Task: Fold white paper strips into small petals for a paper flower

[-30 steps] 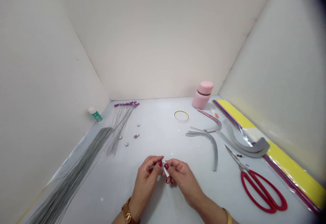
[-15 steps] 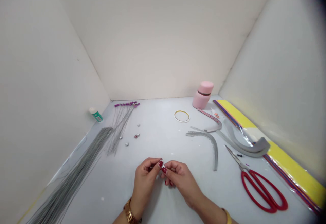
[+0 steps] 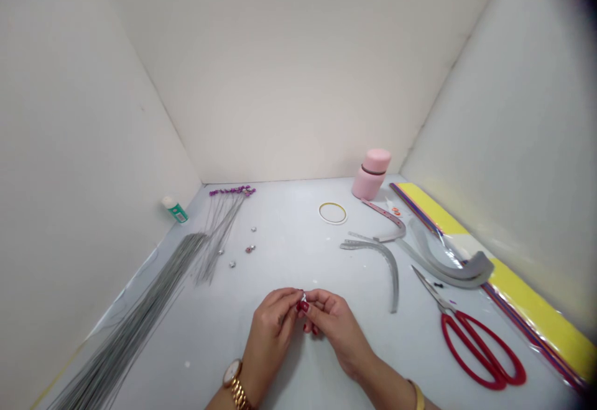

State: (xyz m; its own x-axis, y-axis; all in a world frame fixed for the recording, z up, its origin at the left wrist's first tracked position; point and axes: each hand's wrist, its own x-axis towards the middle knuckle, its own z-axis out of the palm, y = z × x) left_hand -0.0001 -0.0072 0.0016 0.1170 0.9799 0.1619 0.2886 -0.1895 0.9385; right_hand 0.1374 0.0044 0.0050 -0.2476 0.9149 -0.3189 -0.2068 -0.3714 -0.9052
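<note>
Near the front of the table, my left hand (image 3: 275, 320) and my right hand (image 3: 334, 326) meet fingertip to fingertip. Both are closed in a pinch on a tiny silvery piece (image 3: 304, 297), mostly covered by the fingers. Beyond my left hand lie several small silvery balls (image 3: 232, 264), and a pinkish one (image 3: 249, 250) is among them. A row of wire stems with purple tips (image 3: 233, 191) rests at the back left. The long bundle of grey wires (image 3: 140, 316) stretches along the left side.
Red-handled scissors (image 3: 480, 348) lie at the right, beside curved grey strips (image 3: 392, 267) and plastic-wrapped coloured sheets (image 3: 522, 292). A pink flask (image 3: 372, 175) stands at the back, near a tape roll (image 3: 333, 213). A glue stick (image 3: 176, 210) touches the left wall.
My left hand has rolled over, so its back and the watch face show more. Both pinches have shifted slightly right, and more of the silvery piece is visible.
</note>
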